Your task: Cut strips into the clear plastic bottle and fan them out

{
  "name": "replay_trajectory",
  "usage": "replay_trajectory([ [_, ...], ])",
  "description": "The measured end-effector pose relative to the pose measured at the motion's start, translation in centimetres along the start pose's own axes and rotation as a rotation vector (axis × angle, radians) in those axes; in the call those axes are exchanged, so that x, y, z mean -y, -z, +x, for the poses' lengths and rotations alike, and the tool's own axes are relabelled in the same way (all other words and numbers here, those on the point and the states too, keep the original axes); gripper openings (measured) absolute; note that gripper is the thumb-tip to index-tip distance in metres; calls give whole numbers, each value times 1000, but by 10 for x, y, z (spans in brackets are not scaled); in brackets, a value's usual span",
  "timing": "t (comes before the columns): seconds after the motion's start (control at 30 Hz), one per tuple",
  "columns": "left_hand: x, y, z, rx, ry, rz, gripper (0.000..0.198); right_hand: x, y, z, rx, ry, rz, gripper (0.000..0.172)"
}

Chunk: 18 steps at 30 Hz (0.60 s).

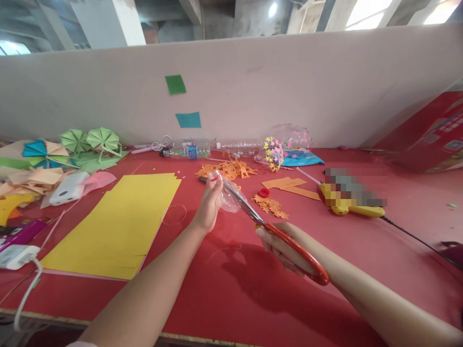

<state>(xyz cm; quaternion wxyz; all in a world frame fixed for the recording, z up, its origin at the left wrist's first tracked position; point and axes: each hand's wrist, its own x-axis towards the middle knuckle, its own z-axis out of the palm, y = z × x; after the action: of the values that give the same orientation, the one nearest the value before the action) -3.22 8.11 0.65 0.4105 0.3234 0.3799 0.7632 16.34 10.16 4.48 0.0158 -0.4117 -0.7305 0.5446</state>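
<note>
My left hand (210, 205) is closed round a piece of clear plastic bottle (230, 196), held above the red table (224, 289). My right hand (280, 248) grips red-handled scissors (289, 243), fingers through the loops. The scissor blades (240, 198) point up and left and meet the clear plastic piece. Just beyond them lie a small red bottle cap ring (264, 193) and a heap of orange paper stars (270, 206).
Yellow paper sheets (119, 224) lie at the left, beside a white power bank (68, 189) and folded green paper fans (90, 142). A yellow glue gun (352, 208) with a black cord sits right. Plastic bottles (188, 150), orange scraps (227, 169) and a star-covered clear dome (285, 142) line the wall.
</note>
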Motion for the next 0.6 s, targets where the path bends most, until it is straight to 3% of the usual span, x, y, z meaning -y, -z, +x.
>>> replay_trajectory([
  [0.27, 0, 5, 1, -46, 51, 75, 49, 3, -2, -1, -27, -30, -25, 49],
  [0.6, -16, 3, 7, -120, 20, -162, 27, -6, 4, 3, 80, 54, 46, 53],
])
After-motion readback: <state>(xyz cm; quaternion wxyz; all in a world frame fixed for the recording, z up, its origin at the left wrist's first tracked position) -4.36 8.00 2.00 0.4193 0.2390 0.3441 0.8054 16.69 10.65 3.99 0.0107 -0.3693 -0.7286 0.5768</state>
